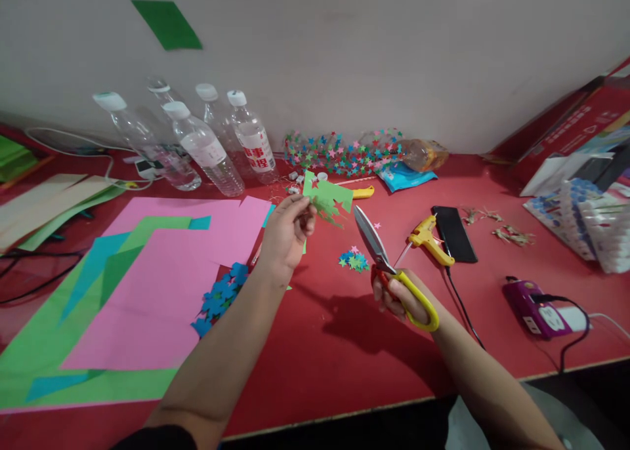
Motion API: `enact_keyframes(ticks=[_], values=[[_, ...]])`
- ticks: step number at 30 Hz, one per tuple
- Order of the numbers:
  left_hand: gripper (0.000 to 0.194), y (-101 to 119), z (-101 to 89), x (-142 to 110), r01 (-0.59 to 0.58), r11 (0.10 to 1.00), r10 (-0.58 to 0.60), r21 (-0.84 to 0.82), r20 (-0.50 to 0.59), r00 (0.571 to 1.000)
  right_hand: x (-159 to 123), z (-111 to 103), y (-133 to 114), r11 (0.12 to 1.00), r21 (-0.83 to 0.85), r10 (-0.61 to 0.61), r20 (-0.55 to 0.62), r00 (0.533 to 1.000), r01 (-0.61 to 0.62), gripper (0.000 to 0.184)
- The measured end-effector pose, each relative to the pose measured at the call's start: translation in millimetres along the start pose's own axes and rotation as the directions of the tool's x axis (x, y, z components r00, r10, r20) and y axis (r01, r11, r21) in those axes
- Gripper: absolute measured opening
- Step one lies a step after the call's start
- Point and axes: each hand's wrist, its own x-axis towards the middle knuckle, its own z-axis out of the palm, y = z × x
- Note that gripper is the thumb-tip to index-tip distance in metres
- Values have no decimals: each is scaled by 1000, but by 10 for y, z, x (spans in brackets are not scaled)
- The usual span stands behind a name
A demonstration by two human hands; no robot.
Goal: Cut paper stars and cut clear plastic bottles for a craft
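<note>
My left hand [288,230] pinches a ragged scrap of light green paper [335,193] with star-shaped gaps along its edge. In my right hand [396,296] is a pair of scissors [374,237] with yellow and red handles; its blades look closed, point up and away from me, and stand apart from the paper. Between the two hands, on the red table [315,351], lies a small pile of paper stars [354,260] in blue, green and pink. Blue star cut-outs [221,296] are heaped beside my left forearm, partly hidden by it.
Pink paper sheets [147,299] cover the left, over green and blue ones. Plastic bottles [251,138] stand at the back, near star-filled clear bottles [344,151] and a yellow utility knife [363,192]. Rightward lie a glue gun [430,240], a phone [455,233] and a purple power socket [536,309].
</note>
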Motion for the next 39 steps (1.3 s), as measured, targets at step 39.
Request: enact_keyframes(ticks=[39], values=[[15,-168,125,-249,-38,954,-43,297,263,964,6,28,-28,991,-8,130,-24,991,-131,64]])
